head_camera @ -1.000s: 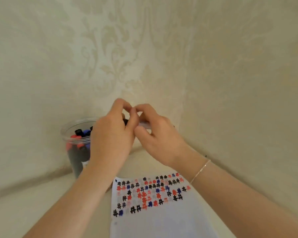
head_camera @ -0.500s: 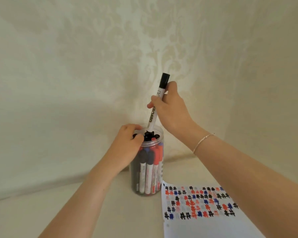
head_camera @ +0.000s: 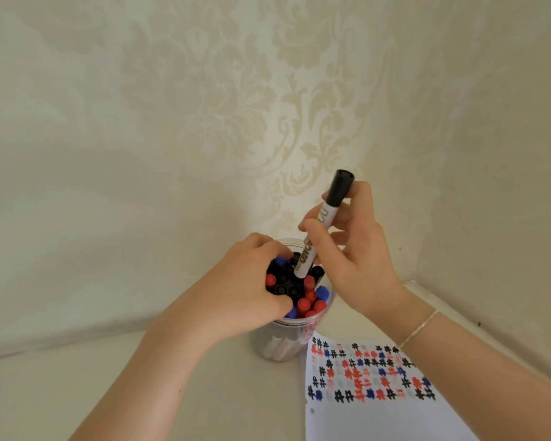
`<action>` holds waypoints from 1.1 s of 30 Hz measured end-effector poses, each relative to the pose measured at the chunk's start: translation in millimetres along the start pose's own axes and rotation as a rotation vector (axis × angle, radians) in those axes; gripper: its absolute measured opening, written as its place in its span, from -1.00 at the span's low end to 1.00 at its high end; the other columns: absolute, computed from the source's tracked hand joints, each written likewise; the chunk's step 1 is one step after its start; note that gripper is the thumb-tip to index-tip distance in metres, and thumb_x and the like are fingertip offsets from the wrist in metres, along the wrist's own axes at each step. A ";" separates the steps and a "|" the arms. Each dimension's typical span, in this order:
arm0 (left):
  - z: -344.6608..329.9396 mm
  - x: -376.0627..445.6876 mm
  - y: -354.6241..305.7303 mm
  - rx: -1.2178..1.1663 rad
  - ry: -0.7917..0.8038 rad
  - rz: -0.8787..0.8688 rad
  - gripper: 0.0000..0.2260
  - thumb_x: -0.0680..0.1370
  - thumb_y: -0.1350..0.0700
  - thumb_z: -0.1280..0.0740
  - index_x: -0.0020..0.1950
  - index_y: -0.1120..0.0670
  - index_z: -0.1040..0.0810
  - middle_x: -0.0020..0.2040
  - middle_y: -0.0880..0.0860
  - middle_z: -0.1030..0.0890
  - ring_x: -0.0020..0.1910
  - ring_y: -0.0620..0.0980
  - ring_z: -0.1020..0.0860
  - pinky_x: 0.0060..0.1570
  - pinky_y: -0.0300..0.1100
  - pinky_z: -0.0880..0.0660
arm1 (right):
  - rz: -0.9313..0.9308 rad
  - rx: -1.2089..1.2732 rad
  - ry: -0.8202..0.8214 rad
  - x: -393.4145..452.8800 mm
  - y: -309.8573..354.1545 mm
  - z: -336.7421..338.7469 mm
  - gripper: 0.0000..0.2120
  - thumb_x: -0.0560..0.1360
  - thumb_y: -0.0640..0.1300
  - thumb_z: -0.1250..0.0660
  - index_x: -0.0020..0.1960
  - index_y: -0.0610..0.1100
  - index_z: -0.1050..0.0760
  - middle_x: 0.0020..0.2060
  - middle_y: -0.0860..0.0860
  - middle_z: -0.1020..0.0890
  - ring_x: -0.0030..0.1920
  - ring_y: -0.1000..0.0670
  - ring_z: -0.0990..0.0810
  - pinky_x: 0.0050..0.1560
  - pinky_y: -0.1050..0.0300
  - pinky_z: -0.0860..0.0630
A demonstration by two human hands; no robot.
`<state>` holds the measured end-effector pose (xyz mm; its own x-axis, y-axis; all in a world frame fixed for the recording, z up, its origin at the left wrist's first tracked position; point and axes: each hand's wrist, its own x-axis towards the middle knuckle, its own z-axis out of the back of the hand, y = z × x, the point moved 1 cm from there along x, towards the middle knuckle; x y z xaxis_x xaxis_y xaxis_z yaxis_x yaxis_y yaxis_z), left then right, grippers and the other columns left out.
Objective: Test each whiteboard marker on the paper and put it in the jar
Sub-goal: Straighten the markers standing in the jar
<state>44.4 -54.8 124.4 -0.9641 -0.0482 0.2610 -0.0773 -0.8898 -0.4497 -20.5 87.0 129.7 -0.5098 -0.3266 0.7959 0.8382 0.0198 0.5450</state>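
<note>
Pinched between thumb and fingertips [head_camera: 310,232] of the right hand [head_camera: 360,262], a capped black whiteboard marker [head_camera: 323,222] is being held nearly upright, its lower end already among the packed caps in the clear plastic jar [head_camera: 295,337]. The jar's mouth is gripped by the curled fingers of the left hand [head_camera: 245,292], and the marked test paper [head_camera: 372,393] lies just beside it. The jar step is judged in hand; a gap between the crowded markers must be found and the barrel pushed down, then released.
</note>
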 end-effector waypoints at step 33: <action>-3.2 18.0 -24.7 0.193 0.100 -0.129 -0.71 0.43 0.02 -0.37 0.10 -0.24 -0.47 0.14 -0.10 -0.27 -0.12 -0.06 -0.51 -0.06 -0.08 -0.53 | 0.229 -0.162 0.136 3.1 -18.1 28.7 -0.85 0.52 -0.16 -0.28 0.02 -0.07 -0.32 -0.27 0.15 -0.44 -0.30 -0.01 -0.50 -0.40 0.07 -0.52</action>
<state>28.1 -32.2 137.5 -0.9704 0.1081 0.2161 -0.1609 -0.9563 -0.2442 -42.8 112.8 129.9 -0.2831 -0.4548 0.8444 0.9537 -0.0404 0.2980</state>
